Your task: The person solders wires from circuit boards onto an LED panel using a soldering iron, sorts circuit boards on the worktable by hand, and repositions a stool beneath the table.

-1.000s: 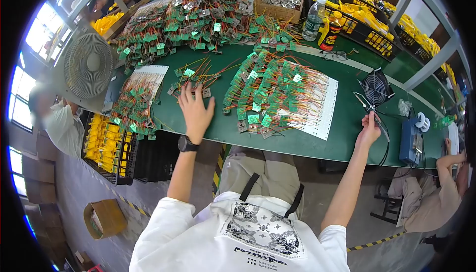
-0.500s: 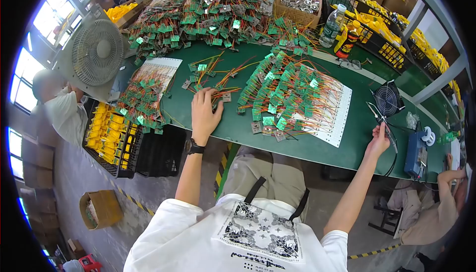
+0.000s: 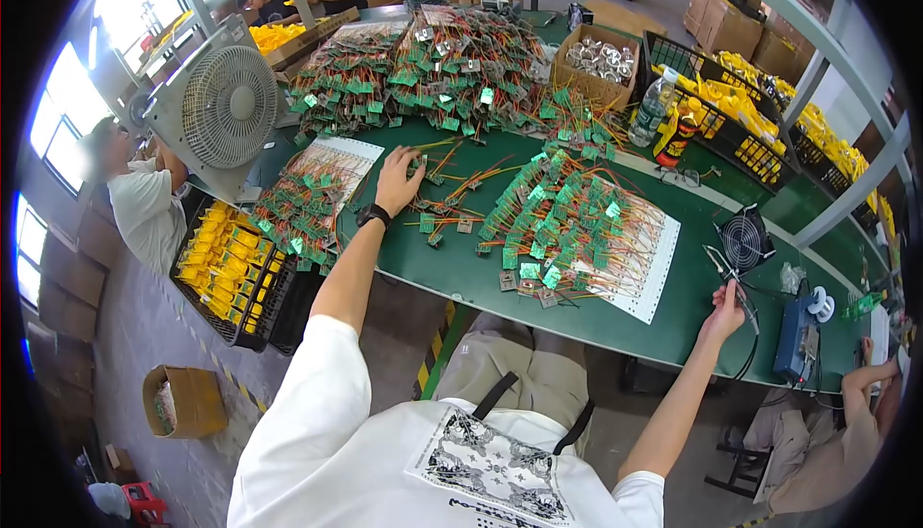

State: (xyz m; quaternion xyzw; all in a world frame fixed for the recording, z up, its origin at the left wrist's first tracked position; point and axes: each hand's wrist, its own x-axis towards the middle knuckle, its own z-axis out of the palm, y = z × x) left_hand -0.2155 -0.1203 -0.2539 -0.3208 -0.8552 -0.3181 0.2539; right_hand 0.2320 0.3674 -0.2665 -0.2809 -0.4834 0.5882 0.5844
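Observation:
My left hand lies over the near edge of a loose group of small green circuit boards with red and yellow wires, fingers stretched and apart, fingertips touching or just above the wires. In my right hand is a soldering iron, its tip pointing up and away, its cable hanging below. Right of my left hand, rows of wired green boards lie on a white perforated sheet. Another wired batch covers a second white sheet on the left.
A large heap of wired boards fills the back. A box of metal parts, bottles and black crates of yellow parts stand back right. A small fan and blue soldering station sit right. A large fan stands left.
My left hand has moved forward over the loose boards, its arm reaching farther out. My right hand still holds the soldering iron, slightly lower in view. The camera view has shifted.

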